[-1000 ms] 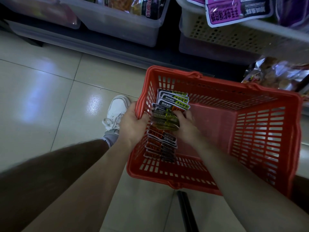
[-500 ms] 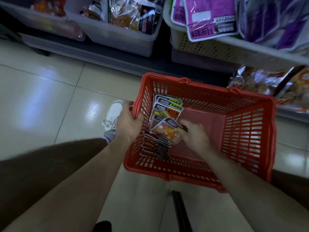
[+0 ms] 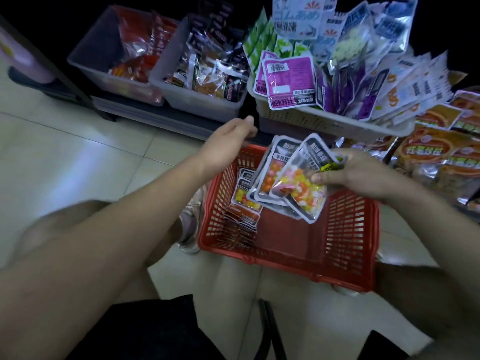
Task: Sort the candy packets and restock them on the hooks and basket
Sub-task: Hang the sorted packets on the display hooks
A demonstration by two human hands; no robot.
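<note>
Right hand [image 3: 363, 175] grips candy packets [image 3: 298, 183] over red basket [image 3: 345, 229] (bins [image 3: 205, 102] beyond left hand [image 3: 226, 141])

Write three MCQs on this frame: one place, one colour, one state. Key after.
1. Where are the packets that the right hand holds?
A. over the basket
B. on the floor tiles
C. in a grey bin

2. What colour is the basket?
A. blue
B. red
C. green

3. How is the left hand?
A. pinching a packet
B. clenched in a fist
C. open, holding nothing

Key:
1 A: the fanned packets hang above the basket's inside.
2 B: its slatted walls are red.
3 C: its fingers are relaxed and nothing lies in them.
</note>
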